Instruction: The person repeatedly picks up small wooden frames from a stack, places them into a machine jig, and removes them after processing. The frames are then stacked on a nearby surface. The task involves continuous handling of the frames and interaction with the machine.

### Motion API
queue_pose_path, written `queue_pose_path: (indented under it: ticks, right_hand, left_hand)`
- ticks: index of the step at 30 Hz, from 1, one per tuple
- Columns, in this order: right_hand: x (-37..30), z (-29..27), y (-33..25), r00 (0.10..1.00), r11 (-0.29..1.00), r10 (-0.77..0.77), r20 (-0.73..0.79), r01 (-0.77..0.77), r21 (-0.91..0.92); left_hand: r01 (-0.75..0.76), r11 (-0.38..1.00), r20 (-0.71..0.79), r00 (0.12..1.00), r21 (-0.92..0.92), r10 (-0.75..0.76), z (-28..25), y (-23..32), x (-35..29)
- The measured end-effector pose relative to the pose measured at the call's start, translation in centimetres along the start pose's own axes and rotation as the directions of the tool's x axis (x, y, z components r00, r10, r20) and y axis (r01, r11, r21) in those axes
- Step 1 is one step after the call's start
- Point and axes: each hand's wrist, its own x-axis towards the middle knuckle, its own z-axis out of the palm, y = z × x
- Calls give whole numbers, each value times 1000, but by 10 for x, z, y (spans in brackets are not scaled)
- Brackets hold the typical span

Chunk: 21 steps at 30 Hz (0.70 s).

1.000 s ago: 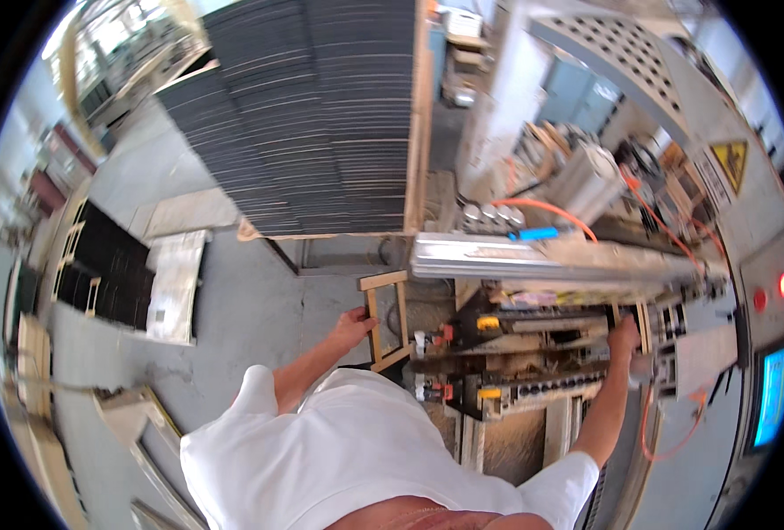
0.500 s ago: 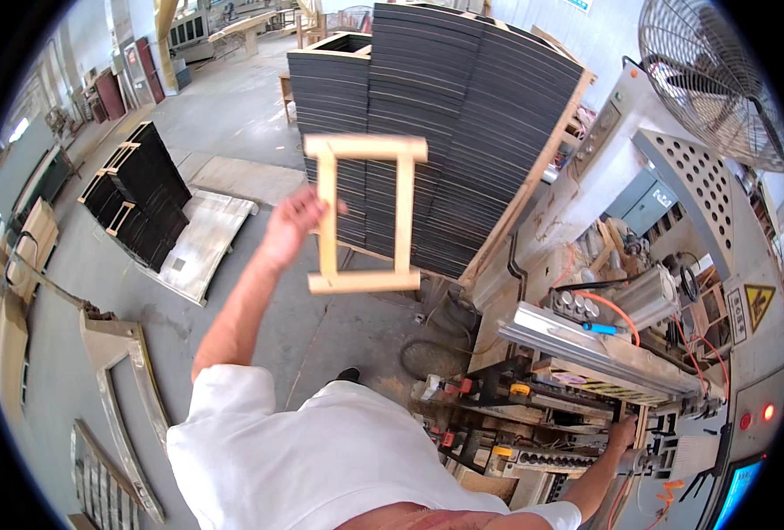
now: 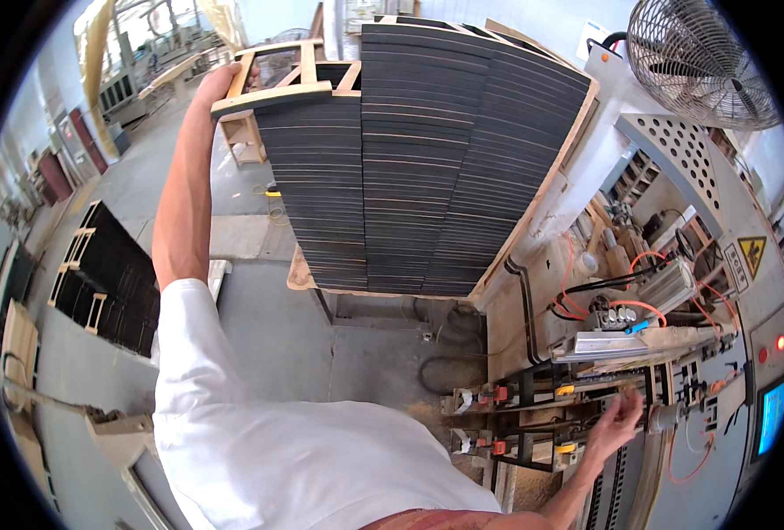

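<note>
My left hand (image 3: 240, 78), arm stretched out, is closed on a side bar of a pale wooden frame (image 3: 277, 94). The frame lies roughly flat at the top of the left column of a tall stack of black-edged frames (image 3: 418, 168); whether it rests fully there I cannot tell. At the lower right, my right hand (image 3: 617, 421) hovers by the woodworking machine's clamp rails (image 3: 533, 397). Its fingers are apart and slightly curled, with nothing seen in them.
A wire-caged fan (image 3: 706, 62) stands at the upper right. Below it are a grey control panel with a lit screen (image 3: 772, 415), orange air hoses and a metal cylinder (image 3: 653, 287). A smaller black stack (image 3: 109, 278) stands on the left. Hoses lie on the floor near the machine.
My left hand has carried the wooden frame forward, up and left onto the stack, tipping it from upright to about flat. My right hand has come away from the machine's far end.
</note>
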Motion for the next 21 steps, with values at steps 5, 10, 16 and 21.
queue_pose_path:
  ticks: [5, 10, 16, 21]
  right_hand:
    - [-54, 24, -41, 959, 972, 233, 161, -226, -60]
    - [-97, 39, -43, 898, 950, 304, 317, -264, -166]
    - [-146, 21, -42, 875, 915, 391, 284, -336, -222]
    - [-202, -58, -22, 848, 791, 524, 84, -447, -418]
  left_hand:
    - [18, 965, 132, 990, 261, -55, 42, -24, 40]
    - [-91, 954, 194, 980, 287, 36, 37, -60, 110]
    - [45, 882, 90, 996, -468, -3, -45, -188, 122]
    - [155, 880, 226, 973, -449, -56, -117, -433, 37]
